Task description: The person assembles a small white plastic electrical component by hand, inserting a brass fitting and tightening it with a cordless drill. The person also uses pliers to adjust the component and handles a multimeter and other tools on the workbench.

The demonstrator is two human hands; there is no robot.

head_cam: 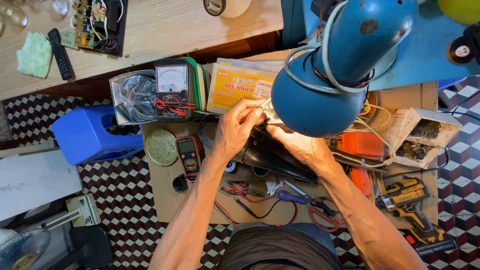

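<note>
Both hands pinch one small white part.
Left hand (239, 125) and right hand (292, 142) meet under the blue lamp (320, 95), above a cluttered bench (165, 192) and checkered floor (120, 200).

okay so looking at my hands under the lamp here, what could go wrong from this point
Both the left hand and right hand pinch a small white part right under the blue lamp, so a knuckle might bump the shade. If the part slips, it could get lost among the scissors and red wires below.

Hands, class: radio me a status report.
Left hand and right hand pinch small white part. Blue lamp hides its right side.
</note>
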